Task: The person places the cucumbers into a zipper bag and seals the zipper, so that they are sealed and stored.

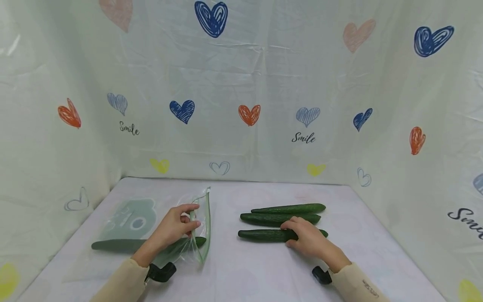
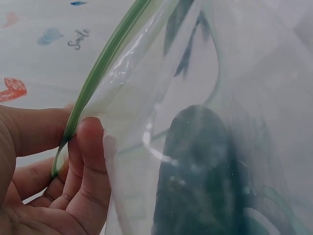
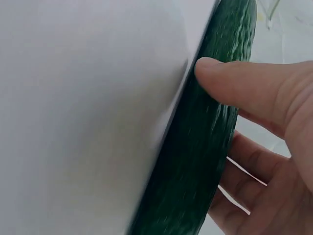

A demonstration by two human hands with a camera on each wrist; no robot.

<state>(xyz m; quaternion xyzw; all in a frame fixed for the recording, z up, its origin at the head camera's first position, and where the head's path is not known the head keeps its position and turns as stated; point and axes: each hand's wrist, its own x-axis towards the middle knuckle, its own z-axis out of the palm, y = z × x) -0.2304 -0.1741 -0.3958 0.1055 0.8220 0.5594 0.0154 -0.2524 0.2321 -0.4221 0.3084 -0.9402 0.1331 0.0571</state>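
My left hand (image 1: 176, 224) pinches the green-edged rim of a clear zip bag (image 2: 100, 68) between thumb and fingers, and the bag's mouth faces right. Inside the bag lies one cucumber (image 1: 117, 245), its rounded end (image 2: 195, 161) showing through the plastic in the left wrist view. On the right, my right hand (image 1: 307, 239) grips the nearest of three loose cucumbers, thumb on the near side and fingers over the far side. That nearest cucumber (image 3: 195, 147) has dark, bumpy skin. Just behind it lie a middle cucumber (image 1: 264, 218) and a far cucumber (image 1: 290, 209).
A white cloth (image 1: 234, 277) covers the table. Pale green printing (image 1: 132, 220) shows on the bag's left part. Behind and at both sides hangs a white curtain (image 1: 226, 75) with printed hearts. A black wrist strap mount (image 1: 162, 272) sits at each sleeve.
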